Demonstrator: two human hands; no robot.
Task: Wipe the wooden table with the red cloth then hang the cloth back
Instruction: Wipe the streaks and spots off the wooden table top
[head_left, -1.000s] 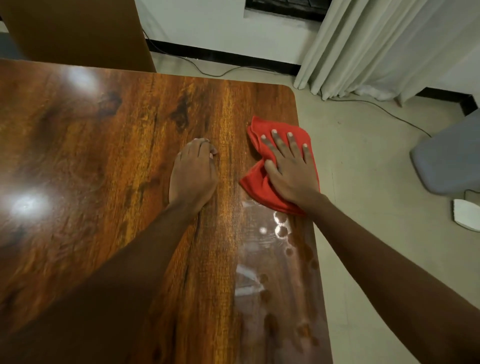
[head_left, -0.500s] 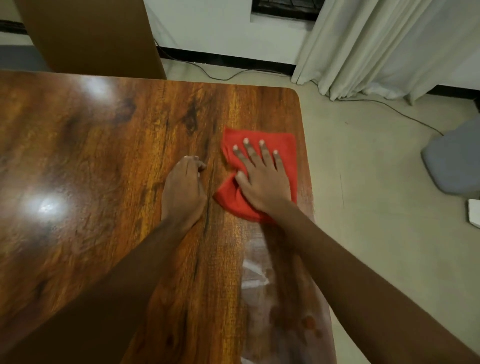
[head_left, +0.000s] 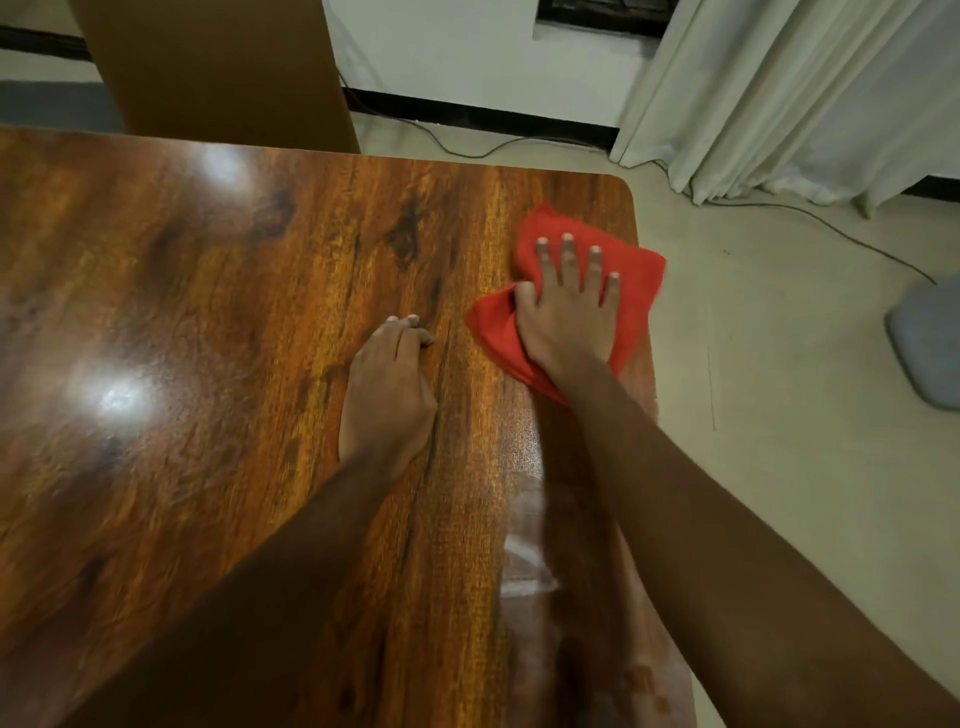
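Right of centre, the right hand presses flat, fingers spread, on the crumpled red cloth while the left hand rests loosely curled on the glossy brown wooden table.

The right hand hides the middle of the red cloth. The tabletop runs off the left and bottom edges. Its shiny spots look blurry.

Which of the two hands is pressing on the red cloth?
The right hand, fingers spread flat on the red cloth near the table's right edge. The left hand rests on bare wooden table.
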